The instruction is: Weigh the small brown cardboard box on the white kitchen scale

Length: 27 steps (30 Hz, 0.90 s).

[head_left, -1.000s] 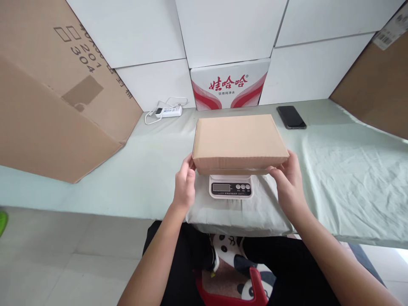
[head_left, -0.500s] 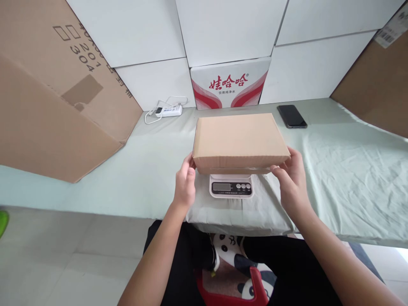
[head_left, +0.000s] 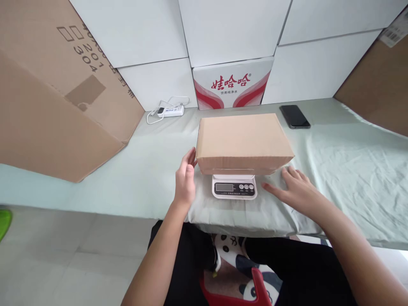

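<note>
A brown cardboard box (head_left: 244, 136) rests on a small white digital kitchen scale (head_left: 234, 194), hiding the scale's platform. The scale's display and round buttons face me, and I can read no figures on it. At the box's left end is my left hand (head_left: 185, 176), fingers stretched up along its side; whether they touch the box I cannot tell. My right hand (head_left: 295, 187) is off the box, palm down with fingers spread, just in front of its right corner and to the right of the scale.
A black phone (head_left: 295, 116) lies behind on the right. A white device with a cable (head_left: 171, 111) lies at the back left. Large cartons (head_left: 47, 110) flank the cloth-covered table (head_left: 153, 170). White boxes (head_left: 153, 85) and a red-and-white printed carton (head_left: 234, 85) line the back.
My right hand has let go of the box's right end and moved down toward me, fingers spreading. My left hand stays at the left end, and the box remains on the scale.
</note>
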Each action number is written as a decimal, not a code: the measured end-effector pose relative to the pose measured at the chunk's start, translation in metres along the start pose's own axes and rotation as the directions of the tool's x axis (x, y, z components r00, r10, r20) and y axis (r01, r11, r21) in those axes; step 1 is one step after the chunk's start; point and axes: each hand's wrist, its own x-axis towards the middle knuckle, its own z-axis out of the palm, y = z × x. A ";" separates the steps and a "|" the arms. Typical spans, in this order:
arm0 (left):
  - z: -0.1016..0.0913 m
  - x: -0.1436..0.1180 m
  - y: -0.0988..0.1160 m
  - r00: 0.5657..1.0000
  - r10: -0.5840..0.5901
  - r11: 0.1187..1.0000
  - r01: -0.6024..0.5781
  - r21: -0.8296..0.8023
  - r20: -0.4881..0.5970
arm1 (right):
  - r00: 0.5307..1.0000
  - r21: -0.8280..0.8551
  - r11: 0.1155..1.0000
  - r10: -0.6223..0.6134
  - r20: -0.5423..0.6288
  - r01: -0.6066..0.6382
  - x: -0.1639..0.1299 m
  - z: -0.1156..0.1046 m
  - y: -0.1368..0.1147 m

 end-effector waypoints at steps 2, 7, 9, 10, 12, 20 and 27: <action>0.000 0.001 0.000 1.000 -0.009 1.000 0.009 -0.006 -0.004 | 0.994 -0.070 0.996 0.060 0.094 -0.054 -0.004 0.005 -0.012; 0.000 0.000 0.000 1.000 -0.012 1.000 0.012 0.001 0.001 | 0.988 -0.097 0.995 0.045 0.148 -0.031 -0.015 0.005 -0.055; -0.001 0.000 -0.001 1.000 -0.022 1.000 0.022 0.006 -0.004 | 0.986 -0.100 0.994 0.064 0.156 -0.049 -0.017 0.005 -0.065; -0.001 0.000 -0.001 1.000 -0.029 1.000 0.029 0.008 -0.006 | 0.984 -0.095 0.994 0.072 0.160 -0.057 -0.017 0.006 -0.068; -0.001 0.000 -0.001 0.999 -0.040 0.999 0.040 0.010 -0.004 | 0.984 -0.065 0.996 0.073 0.162 -0.063 -0.015 0.008 -0.071; 0.001 0.000 -0.001 0.999 0.020 1.000 -0.021 0.018 0.040 | 0.989 0.125 0.992 -0.029 0.143 0.011 -0.014 0.016 -0.066; 0.000 0.000 -0.001 0.999 0.021 0.999 -0.022 0.024 0.035 | 0.989 0.122 0.992 -0.055 0.135 0.038 -0.009 0.000 -0.040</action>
